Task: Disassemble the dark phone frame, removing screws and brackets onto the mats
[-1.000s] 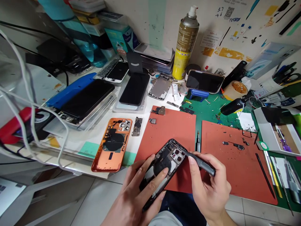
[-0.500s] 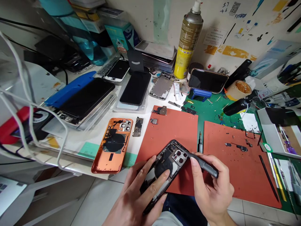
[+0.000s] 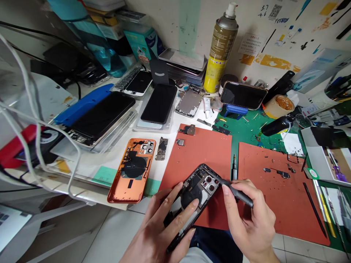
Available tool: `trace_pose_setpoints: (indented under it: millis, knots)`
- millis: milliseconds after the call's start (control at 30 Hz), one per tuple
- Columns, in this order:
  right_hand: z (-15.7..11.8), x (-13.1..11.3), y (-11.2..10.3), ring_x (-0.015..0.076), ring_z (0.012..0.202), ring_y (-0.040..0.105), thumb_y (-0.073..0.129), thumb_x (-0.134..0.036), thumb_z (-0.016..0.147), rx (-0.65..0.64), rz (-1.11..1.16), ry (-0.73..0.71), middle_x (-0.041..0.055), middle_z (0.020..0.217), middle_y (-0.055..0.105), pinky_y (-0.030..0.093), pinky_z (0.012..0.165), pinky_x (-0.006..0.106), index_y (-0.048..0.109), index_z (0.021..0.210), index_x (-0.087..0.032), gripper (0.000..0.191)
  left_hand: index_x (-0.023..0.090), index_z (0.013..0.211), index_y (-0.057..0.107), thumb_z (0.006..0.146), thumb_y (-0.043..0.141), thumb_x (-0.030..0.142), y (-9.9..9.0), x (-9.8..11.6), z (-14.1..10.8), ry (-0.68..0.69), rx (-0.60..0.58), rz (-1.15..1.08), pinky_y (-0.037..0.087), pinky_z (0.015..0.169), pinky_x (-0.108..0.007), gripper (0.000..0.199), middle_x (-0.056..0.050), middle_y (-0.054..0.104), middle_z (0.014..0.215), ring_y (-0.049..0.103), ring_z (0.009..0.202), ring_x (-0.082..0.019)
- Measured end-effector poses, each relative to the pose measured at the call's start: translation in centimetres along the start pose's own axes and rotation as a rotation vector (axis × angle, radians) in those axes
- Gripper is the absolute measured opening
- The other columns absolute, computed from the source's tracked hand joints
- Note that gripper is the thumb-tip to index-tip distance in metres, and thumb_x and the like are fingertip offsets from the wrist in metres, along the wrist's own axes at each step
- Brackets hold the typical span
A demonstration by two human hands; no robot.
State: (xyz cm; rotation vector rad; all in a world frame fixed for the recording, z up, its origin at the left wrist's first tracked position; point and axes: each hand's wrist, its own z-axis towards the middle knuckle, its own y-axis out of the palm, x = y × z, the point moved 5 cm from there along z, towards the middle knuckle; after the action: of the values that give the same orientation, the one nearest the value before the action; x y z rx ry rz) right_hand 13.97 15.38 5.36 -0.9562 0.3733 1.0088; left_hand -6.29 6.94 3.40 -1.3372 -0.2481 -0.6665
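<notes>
My left hand (image 3: 164,223) is closed around an opened black phone housing (image 3: 189,199), its fingers lying across the inner side. The housing is tilted over the front edge of the red mat (image 3: 203,153), with its camera openings towards the upper right. My right hand (image 3: 249,219) pinches a dark grey pen-shaped tool (image 3: 241,196) between thumb and fingers. The tool's thin front end reaches the housing's top edge beside the cameras; its very tip is too small to make out. An orange phone back housing (image 3: 131,168) lies left of the mat, beside a circuit board (image 3: 161,148).
A screwdriver (image 3: 234,168) lies between the two red mats. Small parts (image 3: 282,174) are scattered on the right mat (image 3: 287,204). Several phones stand or lie behind, including a propped one (image 3: 243,95) near a spray can (image 3: 221,47). White cables (image 3: 35,128) hang at left.
The tool's rear end has dipped slightly and my right hand has shifted a little. The phone housing stays in my left hand, almost unmoved. The whole view has shifted slightly.
</notes>
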Motion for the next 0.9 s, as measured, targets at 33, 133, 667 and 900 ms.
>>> trace_pose_setpoints:
  millis: [33,133,667,900]
  knots:
    - [0.06,0.03,0.03,0.017,0.083,0.072,0.073,-0.003,0.096,-0.019,0.027,0.001,0.0045,0.098,0.073,0.064,0.072,0.031,0.065,0.122,-0.018,0.031,0.029,0.156,0.061,0.107,0.06,0.014,0.02,0.01,0.0,0.0,0.001,0.0,0.06,0.113,-0.05,0.051,-0.014,0.045,0.17,0.05,0.149,-0.033]
    - [0.11,0.1,-0.15,0.015,0.078,0.07,0.075,-0.003,0.096,-0.017,-0.015,-0.01,0.0042,0.098,0.073,0.063,0.07,0.029,0.065,0.126,-0.017,0.035,0.027,0.154,0.061,0.107,0.059,0.012,0.06,0.02,0.0,-0.003,0.009,-0.009,0.059,0.114,-0.051,0.05,-0.014,0.043,0.171,0.049,0.149,-0.033]
    - [-0.13,-0.03,0.18,0.0192,0.081,0.075,0.071,-0.008,0.096,0.046,-0.044,-0.033,0.0061,0.1,0.073,0.067,0.073,0.032,0.064,0.127,-0.018,0.033,0.028,0.149,0.068,0.101,0.064,0.01,0.86,-0.57,-0.6,0.012,0.047,0.028,0.061,0.11,-0.051,0.052,-0.015,0.047,0.17,0.056,0.142,-0.035]
    - [-0.27,-0.02,0.34,0.0175,0.077,0.073,0.072,-0.008,0.096,0.081,-0.073,-0.02,0.0052,0.098,0.073,0.065,0.069,0.03,0.065,0.123,-0.019,0.029,0.028,0.149,0.069,0.099,0.066,0.012,0.81,-0.76,-0.6,0.015,0.057,0.036,0.061,0.11,-0.049,0.053,-0.014,0.049,0.169,0.059,0.14,-0.035]
